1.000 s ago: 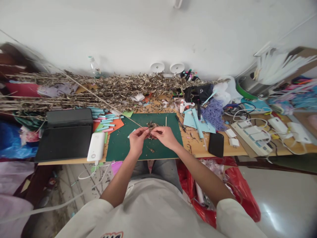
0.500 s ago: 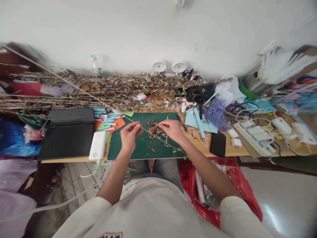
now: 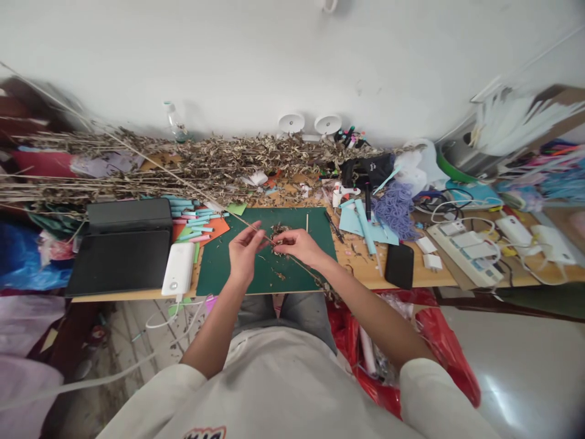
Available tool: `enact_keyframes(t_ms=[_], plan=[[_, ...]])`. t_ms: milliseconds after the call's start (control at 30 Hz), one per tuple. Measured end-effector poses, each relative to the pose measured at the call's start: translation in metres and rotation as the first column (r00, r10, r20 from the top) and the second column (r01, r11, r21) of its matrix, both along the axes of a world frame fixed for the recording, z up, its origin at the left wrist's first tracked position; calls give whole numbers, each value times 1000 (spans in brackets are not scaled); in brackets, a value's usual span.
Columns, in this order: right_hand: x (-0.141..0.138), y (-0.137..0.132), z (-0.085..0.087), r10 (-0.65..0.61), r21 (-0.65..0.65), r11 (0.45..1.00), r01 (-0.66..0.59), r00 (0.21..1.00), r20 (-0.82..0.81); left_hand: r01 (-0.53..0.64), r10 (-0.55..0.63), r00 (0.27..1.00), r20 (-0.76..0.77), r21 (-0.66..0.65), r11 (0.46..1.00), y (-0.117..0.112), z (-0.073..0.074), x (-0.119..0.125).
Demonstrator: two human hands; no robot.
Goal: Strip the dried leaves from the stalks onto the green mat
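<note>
A long dried plant stem (image 3: 178,178) slants from the upper left down across the green cutting mat (image 3: 223,268). My left hand (image 3: 244,250) pinches it over the left half of the mat. Close beside it, my right hand (image 3: 299,247) is closed with its fingertips on the same stem. The stem's leafy lower end (image 3: 326,286) passes under my right forearm, near the mat's front edge. A small heap of dried leaves (image 3: 280,230) lies on the mat, partly covered by my right hand.
Dried stalks (image 3: 256,155) are piled along the back. A black tablet case (image 3: 119,262) and white power bank (image 3: 178,268) lie left. To the right are a glue gun (image 3: 343,194), purple yarn (image 3: 397,210), a black phone (image 3: 399,266) and a power strip (image 3: 466,253).
My right hand has moved left and slightly down, from the leaf heap's right side to close beside my left hand. The left hand has shifted slightly right, still pinching the stem.
</note>
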State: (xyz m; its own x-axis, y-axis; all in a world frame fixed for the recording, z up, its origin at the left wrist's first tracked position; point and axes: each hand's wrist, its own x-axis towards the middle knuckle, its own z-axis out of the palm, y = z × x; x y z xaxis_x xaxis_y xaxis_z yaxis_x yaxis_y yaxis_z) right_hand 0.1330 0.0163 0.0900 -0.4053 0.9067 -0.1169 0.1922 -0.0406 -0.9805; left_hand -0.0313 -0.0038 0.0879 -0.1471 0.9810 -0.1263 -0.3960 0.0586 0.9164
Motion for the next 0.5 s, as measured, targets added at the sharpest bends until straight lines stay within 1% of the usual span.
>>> enact_keyframes(t_ms=[67, 167, 267, 333, 400, 500], plan=[[-2, -2, -2, -40, 29, 999, 40, 999, 19, 14, -15, 999, -36, -20, 1000, -3, -2, 4], [-4, -6, -6, -93, 27, 995, 94, 995, -27, -12, 9, 998, -59, -53, 999, -5, -3, 7], [-1, -6, -13, -238, -46, 971, 235, 967, -87, -64, 61, 996, -58, -52, 997, -3, -2, 3], [6, -2, -18, -320, -65, 946, 316, 945, -66, -97, 94, 993, -67, -44, 994, -1, -1, -1], [14, 5, -22, -353, -4, 936, 353, 936, 14, -112, 109, 992, -72, -41, 993, 0, -1, -4], [26, 14, -21, -346, 180, 934, 310, 911, 223, -117, 114, 991, -69, -40, 992, 2, -1, -5]])
